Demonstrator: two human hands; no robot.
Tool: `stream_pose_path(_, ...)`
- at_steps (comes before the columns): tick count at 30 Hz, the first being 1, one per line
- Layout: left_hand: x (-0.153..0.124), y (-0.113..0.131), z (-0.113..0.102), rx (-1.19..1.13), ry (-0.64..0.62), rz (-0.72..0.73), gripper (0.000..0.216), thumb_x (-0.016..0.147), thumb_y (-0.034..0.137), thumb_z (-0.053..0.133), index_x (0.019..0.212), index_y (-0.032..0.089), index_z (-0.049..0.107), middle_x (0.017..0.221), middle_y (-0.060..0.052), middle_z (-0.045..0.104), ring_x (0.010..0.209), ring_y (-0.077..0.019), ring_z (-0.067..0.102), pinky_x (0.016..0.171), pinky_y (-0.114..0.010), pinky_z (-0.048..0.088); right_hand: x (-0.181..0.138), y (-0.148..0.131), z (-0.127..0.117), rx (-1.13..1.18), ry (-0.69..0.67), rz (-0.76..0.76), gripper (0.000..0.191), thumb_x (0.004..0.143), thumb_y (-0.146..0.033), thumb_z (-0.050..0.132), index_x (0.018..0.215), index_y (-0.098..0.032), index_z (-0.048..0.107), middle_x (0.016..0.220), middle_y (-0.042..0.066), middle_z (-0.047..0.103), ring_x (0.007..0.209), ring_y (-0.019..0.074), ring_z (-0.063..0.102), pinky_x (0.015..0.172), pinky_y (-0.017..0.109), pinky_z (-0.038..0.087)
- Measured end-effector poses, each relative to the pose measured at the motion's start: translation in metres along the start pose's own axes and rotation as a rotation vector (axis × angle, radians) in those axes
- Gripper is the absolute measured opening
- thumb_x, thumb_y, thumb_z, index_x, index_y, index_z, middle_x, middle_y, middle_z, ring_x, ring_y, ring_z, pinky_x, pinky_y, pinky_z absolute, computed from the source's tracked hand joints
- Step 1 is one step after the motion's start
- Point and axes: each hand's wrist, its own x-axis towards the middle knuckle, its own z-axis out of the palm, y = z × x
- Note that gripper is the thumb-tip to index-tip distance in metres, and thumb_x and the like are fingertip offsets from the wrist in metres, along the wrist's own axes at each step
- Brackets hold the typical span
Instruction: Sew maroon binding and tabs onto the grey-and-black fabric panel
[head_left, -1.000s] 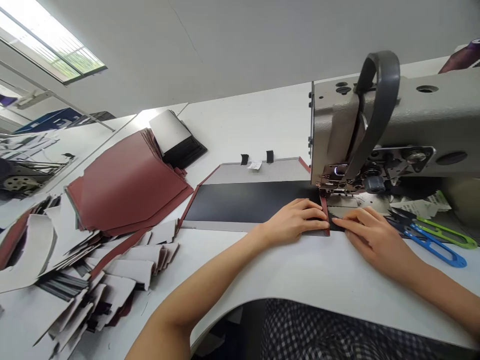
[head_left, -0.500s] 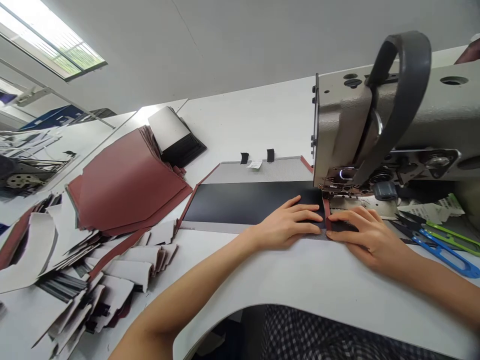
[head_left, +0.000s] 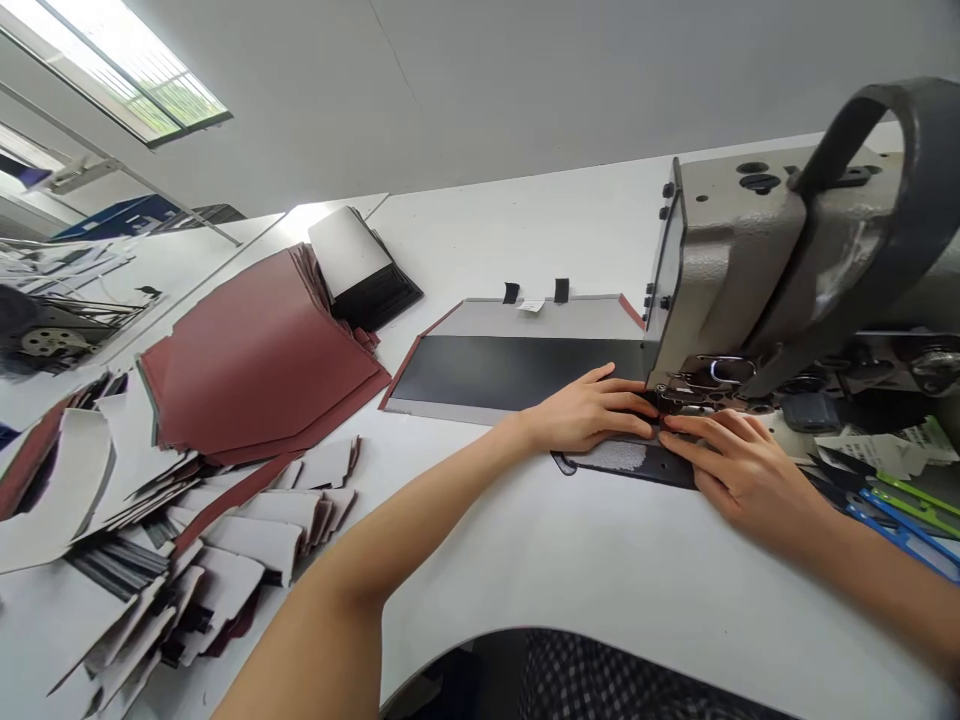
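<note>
A flat fabric panel (head_left: pixel 487 370), black across its middle with grey bands and dark red edging, lies on the white table, its right end under the sewing machine (head_left: pixel 739 270). My left hand (head_left: pixel 596 412) lies palm down on the panel's right part, fingers spread. Close to the needle area, my right hand (head_left: pixel 727 455) has its fingers stretched out, fingertips at the panel's right edge. Whether the right fingertips grip that edge is hidden. A dark machine plate (head_left: pixel 622 460) shows below both hands.
Blue snips (head_left: pixel 900 530) and green snips (head_left: pixel 911 495) lie right of my right hand, near white labels (head_left: pixel 862 450). Dark red sheets (head_left: pixel 262 350) are stacked at left, with a black stack (head_left: pixel 379 297) behind them. Cut pieces (head_left: pixel 240 550) pile up in front.
The panel has slid away from me under the machine, both hands moving with it. The dark machine plate has come into view in front. The camera view has shifted slightly.
</note>
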Motion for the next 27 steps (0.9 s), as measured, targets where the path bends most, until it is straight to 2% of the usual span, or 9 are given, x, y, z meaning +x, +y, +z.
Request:
stream_pose_path(4,0.007,-0.016,-0.004,0.009,0.034,0.016,0.043,0.101,0.013,0.038,0.130,0.031,0.064,0.144,-0.001,0.059,0.146,-0.0202,0.040,0.124,-0.047,0.025,0.003,-0.003,0.001,-0.027,0.024,0.001,0.041,0.097,-0.011,0.040,0.134,-0.012,0.059,0.132,0.010,0.063,0.106,0.0239,0.060,0.099,0.046,0.042)
stream_pose_path(13,0.017,-0.039,-0.004,0.008,0.068,-0.005,0.043,0.098,0.010,0.042,0.128,0.031,0.066,0.135,-0.005,0.065,0.141,-0.0218,0.047,0.121,-0.047,0.029,0.003,-0.005,-0.001,-0.021,0.055,-0.028,0.038,0.095,-0.007,0.044,0.130,-0.009,0.061,0.130,0.011,0.065,0.105,0.0236,0.060,0.104,0.046,0.042)
stream_pose_path(20,0.015,-0.037,-0.003,0.006,0.092,0.012,0.044,0.097,0.009,0.040,0.128,0.030,0.065,0.136,-0.005,0.064,0.144,-0.0206,0.043,0.122,-0.046,0.027,0.004,-0.006,-0.001,0.011,0.072,-0.006,0.041,0.093,-0.007,0.045,0.129,-0.014,0.063,0.128,0.010,0.066,0.103,0.0230,0.063,0.103,0.045,0.044)
stream_pose_path(27,0.015,-0.031,-0.007,-0.005,0.053,-0.014,0.047,0.096,0.006,0.041,0.127,0.032,0.066,0.138,-0.003,0.064,0.144,-0.0202,0.043,0.124,-0.047,0.024,0.004,-0.005,-0.001,0.031,0.051,0.010,0.043,0.093,-0.009,0.045,0.130,-0.018,0.064,0.129,0.008,0.066,0.103,0.0235,0.064,0.102,0.048,0.048)
